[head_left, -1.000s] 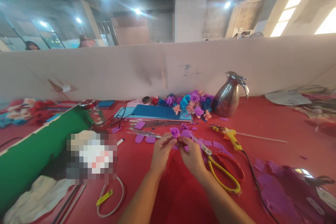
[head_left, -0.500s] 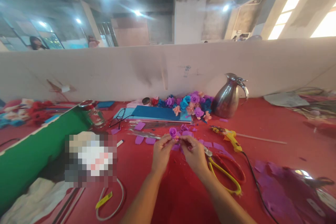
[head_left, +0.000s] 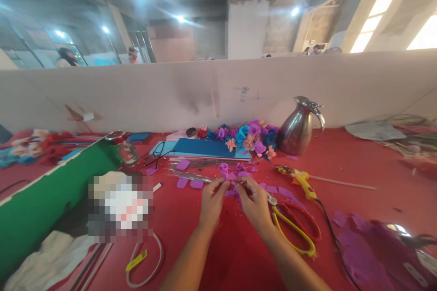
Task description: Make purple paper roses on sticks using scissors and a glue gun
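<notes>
A small purple paper rose [head_left: 223, 169] stands up from the pinched fingertips of my left hand [head_left: 212, 202]. Close beside it, the thumb and forefinger of my right hand [head_left: 254, 202] are pressed together near the flower's base. What is between the right fingertips is too small to make out. Loose purple petals [head_left: 196, 184] lie on the red tabletop behind and around both hands. Against the right wrist's outer side are large scissors with red and yellow handles [head_left: 297, 236]. Thin silvery wires [head_left: 191, 175] lie beyond the left hand.
Finished paper flowers [head_left: 252, 138] are heaped at the back beside a metal pitcher [head_left: 296, 129]. A yellow glue gun [head_left: 305, 184] with a black cord lies to the right. Blue sheets [head_left: 205, 146], glasses [head_left: 157, 154], a glass jar [head_left: 124, 149] and a green panel [head_left: 51, 195] are leftward.
The rose has tilted in my left fingers, now showing its side instead of its spiral top. Both hands stay pinched at nearly the same place. The view has shifted slightly.
</notes>
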{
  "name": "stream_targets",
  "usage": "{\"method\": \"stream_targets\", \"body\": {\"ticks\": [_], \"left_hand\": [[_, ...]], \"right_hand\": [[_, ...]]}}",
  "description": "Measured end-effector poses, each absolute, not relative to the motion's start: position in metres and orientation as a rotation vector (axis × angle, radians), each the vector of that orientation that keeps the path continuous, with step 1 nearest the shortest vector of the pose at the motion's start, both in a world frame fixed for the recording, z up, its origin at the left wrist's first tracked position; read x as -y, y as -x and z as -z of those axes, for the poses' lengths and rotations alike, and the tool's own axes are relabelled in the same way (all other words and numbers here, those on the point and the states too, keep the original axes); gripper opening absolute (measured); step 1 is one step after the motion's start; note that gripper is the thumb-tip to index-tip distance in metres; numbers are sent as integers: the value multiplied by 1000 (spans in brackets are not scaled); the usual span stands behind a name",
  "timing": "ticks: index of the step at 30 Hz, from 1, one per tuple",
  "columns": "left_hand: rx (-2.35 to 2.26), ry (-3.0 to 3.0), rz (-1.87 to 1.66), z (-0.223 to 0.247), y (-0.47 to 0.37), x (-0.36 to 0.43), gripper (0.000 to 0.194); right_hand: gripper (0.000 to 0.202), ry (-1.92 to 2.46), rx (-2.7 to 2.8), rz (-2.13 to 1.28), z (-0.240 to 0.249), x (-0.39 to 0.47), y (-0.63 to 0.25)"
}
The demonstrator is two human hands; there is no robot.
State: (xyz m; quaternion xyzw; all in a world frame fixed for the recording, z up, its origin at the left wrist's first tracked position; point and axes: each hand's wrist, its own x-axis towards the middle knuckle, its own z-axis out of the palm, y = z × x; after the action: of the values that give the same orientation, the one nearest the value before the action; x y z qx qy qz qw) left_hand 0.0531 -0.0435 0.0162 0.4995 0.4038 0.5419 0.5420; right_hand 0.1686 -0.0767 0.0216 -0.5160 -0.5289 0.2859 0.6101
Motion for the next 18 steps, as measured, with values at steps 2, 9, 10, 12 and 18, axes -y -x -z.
{"method": "stream_targets", "body": {"ticks": [2,9,10,12,18], "left_hand": [[-960,-1191,-1288,-15,-54,43,24],[-966,-1195,-1328,-20,-48,38,22],[-979,-1210,-1347,-20,-46,36,21],[-1017,-1242,-1393,-21,-43,32,18],[-1030,-1184,-1394,-14,-43,29,23]], "right_hand": [[17,1208,1226,-649,-20,77,-168],[18,1267,1315,-545,-22,79,-168],[18,1273,1325,-538,-21,79,-168],[19,1285,1338,-531,-18,78,-168],[19,1273,1300,-571,-19,73,-168]]}}
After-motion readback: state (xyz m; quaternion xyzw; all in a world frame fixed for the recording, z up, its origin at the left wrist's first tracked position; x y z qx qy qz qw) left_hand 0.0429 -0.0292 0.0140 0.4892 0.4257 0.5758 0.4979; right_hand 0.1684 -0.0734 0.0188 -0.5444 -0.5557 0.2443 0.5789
